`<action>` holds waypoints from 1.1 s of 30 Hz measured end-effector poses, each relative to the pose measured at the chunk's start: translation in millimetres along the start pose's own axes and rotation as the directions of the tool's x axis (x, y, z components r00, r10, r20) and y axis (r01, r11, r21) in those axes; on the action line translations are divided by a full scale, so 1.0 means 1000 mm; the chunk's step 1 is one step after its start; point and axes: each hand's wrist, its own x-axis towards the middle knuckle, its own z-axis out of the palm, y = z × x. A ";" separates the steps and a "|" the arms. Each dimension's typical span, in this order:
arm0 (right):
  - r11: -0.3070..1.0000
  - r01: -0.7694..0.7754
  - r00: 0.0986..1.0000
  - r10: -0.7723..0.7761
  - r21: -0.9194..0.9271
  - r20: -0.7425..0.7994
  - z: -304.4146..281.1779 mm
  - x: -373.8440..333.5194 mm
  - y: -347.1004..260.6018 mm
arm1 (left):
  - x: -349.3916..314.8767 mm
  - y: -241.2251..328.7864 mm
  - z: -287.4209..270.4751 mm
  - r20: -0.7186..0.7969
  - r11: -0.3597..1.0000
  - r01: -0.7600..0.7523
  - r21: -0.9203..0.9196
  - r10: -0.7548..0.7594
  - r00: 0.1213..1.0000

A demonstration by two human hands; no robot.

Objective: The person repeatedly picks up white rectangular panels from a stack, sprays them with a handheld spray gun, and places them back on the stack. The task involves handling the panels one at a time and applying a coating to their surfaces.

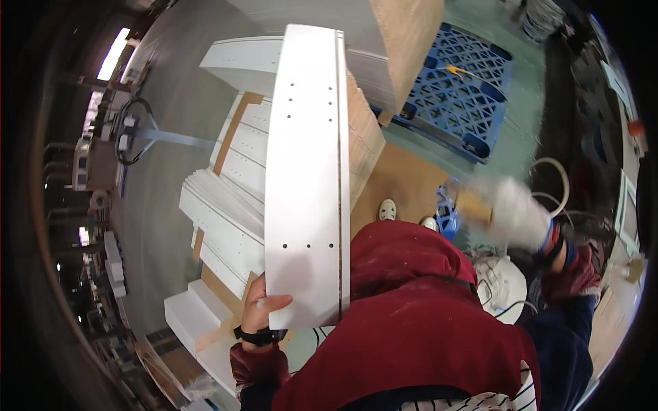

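Note:
A long white panel [305, 185] stands up in front of me, with small drilled holes and a groove along its right edge. My left hand [259, 305], bare, grips its lower left corner with the thumb across the face. Off to the right, apart from the panel, my right hand [510, 212] wears a whitish glove and is smeared by motion. A small tan block [474, 205] shows at its fingers and appears to be held; its exact kind is too blurred to tell.
Stacked white panels [236, 151] with drilled holes lie on the left, brown strips among them. A blue plastic pallet [459, 82] carries a yellow-orange air gun [456, 70] at the upper right. A pale hose [562, 181] curves right of my hand, and a white bucket [504, 284] stands below it.

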 end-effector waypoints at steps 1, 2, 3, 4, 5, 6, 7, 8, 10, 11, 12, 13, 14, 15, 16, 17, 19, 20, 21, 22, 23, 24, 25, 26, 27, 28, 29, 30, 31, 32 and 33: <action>0.985 -0.149 0.983 0.138 -0.087 -0.120 -0.005 -0.002 0.023 | -0.001 -0.001 0.002 0.041 1.000 0.004 0.007 -0.004 0.999; 0.963 -0.245 0.938 0.205 -0.117 -0.279 -0.003 -0.006 0.049 | 0.002 -0.001 0.001 0.101 1.000 0.007 0.020 -0.009 0.995; 0.931 -0.338 0.869 0.253 -0.137 -0.425 -0.006 -0.011 0.060 | 0.008 0.000 0.004 0.154 1.000 0.011 0.026 -0.015 0.988; 0.958 -0.271 0.910 0.223 -0.095 -0.350 -0.004 -0.029 0.056 | 0.014 0.005 0.008 0.224 0.995 0.048 0.092 -0.068 0.972; 0.976 -0.179 0.973 0.155 -0.129 -0.173 0.002 -0.049 0.045 | 0.022 0.011 0.015 0.289 0.982 0.085 0.166 -0.131 0.948; 0.988 -0.155 0.986 0.154 -0.019 -0.057 0.009 -0.061 0.037 | 0.028 0.018 0.020 0.344 0.959 0.115 0.258 -0.203 0.917; 0.985 -0.139 0.990 0.135 0.097 0.051 0.014 -0.073 0.030 | 0.035 0.019 0.025 0.357 0.942 0.126 0.311 -0.239 0.903; 0.969 -0.118 0.985 0.086 0.217 0.150 0.017 -0.082 0.029 | 0.042 0.017 0.028 0.361 0.923 0.132 0.362 -0.269 0.893; 0.950 -0.312 0.921 0.304 0.008 -0.243 0.024 -0.097 0.071 | 0.049 0.018 0.041 0.401 0.900 0.190 0.392 -0.353 0.846; 0.897 -0.441 0.851 0.406 -0.034 -0.332 0.024 -0.106 0.091 | 0.057 0.020 0.047 0.430 0.879 0.188 0.439 -0.389 0.815; 0.830 -0.554 0.769 0.483 -0.061 -0.420 0.025 -0.117 0.101 | 0.064 0.023 0.052 0.447 0.856 0.181 0.484 -0.421 0.789; 0.919 -0.394 0.883 0.379 0.000 -0.276 0.035 -0.129 0.085 | 0.074 0.026 0.059 0.459 0.830 0.176 0.529 -0.454 0.764; 0.920 -0.389 0.915 0.392 0.054 -0.095 0.039 -0.136 0.068 | 0.082 0.028 0.067 0.465 0.824 0.195 0.533 -0.478 0.745; 0.914 -0.387 0.921 0.378 0.122 0.094 0.044 -0.139 0.051 | 0.088 0.030 0.072 0.462 0.810 0.225 0.542 -0.510 0.725; 0.849 -0.487 0.872 0.462 0.206 0.158 0.044 -0.140 0.043 | 0.093 0.032 0.077 0.456 0.796 0.255 0.549 -0.541 0.706; 0.780 -0.601 0.799 0.594 0.174 0.095 0.055 -0.142 0.060 | 0.100 0.033 0.078 0.455 0.790 0.270 0.551 -0.555 0.696; 0.737 -0.622 0.740 0.664 0.265 -0.110 0.073 -0.160 0.082 | 0.112 0.029 0.081 0.449 0.785 0.303 0.540 -0.573 0.686; 0.722 -0.621 0.697 0.687 0.306 -0.206 0.081 -0.163 0.091 | 0.119 0.027 0.077 0.423 0.770 0.347 0.535 -0.600 0.679; 0.914 -0.316 0.923 0.358 0.256 -0.139 0.097 -0.164 0.093 | 0.126 0.024 0.084 0.415 0.761 0.358 0.541 -0.612 0.673; 0.859 -0.335 0.927 0.375 0.388 -0.029 0.096 -0.160 0.072 | 0.131 0.023 0.086 0.396 0.736 0.387 0.555 -0.643 0.656; 0.783 -0.358 0.926 0.369 0.509 0.082 0.092 -0.155 0.057 | 0.136 0.020 0.086 0.375 0.710 0.416 0.567 -0.673 0.638; 0.740 -0.492 0.844 0.534 0.458 0.044 0.101 -0.153 0.067 | 0.146 0.015 0.077 0.396 0.699 0.443 0.561 -0.697 0.598; 0.638 -0.656 0.692 0.722 0.403 -0.016 0.111 -0.150 0.089 | 0.150 0.018 0.080 0.406 0.687 0.437 0.581 -0.709 0.576; 0.628 -0.707 0.651 0.757 0.325 -0.048 0.120 -0.154 0.109 | 0.151 0.020 0.086 0.418 0.678 0.434 0.593 -0.720 0.554; 0.612 -0.752 0.612 0.786 0.246 -0.085 0.126 -0.159 0.122 | 0.152 0.022 0.094 0.428 0.670 0.429 0.606 -0.729 0.534; 0.755 -0.603 0.768 0.637 0.260 -0.068 0.119 -0.155 0.104 | 0.157 0.023 0.102 0.436 0.661 0.411 0.628 -0.736 0.518; 0.820 -0.509 0.841 0.539 0.262 -0.053 0.107 -0.153 0.082 | 0.162 0.025 0.110 0.444 0.653 0.392 0.648 -0.742 0.503; 0.780 -0.522 0.826 0.563 0.345 -0.025 0.110 -0.153 0.076 | 0.161 0.031 0.114 0.431 0.618 0.375 0.691 -0.768 0.473; 0.744 -0.533 0.812 0.584 0.404 -0.004 0.108 -0.154 0.080 | 0.160 0.032 0.119 0.432 0.615 0.355 0.704 -0.768 0.473; 0.667 -0.694 0.702 0.710 0.271 0.052 0.104 -0.153 0.100 | 0.159 0.033 0.122 0.434 0.612 0.334 0.717 -0.767 0.474; 0.563 -0.818 0.573 0.815 0.115 0.088 0.097 -0.148 0.116 | 0.158 0.033 0.124 0.440 0.617 0.318 0.720 -0.760 0.479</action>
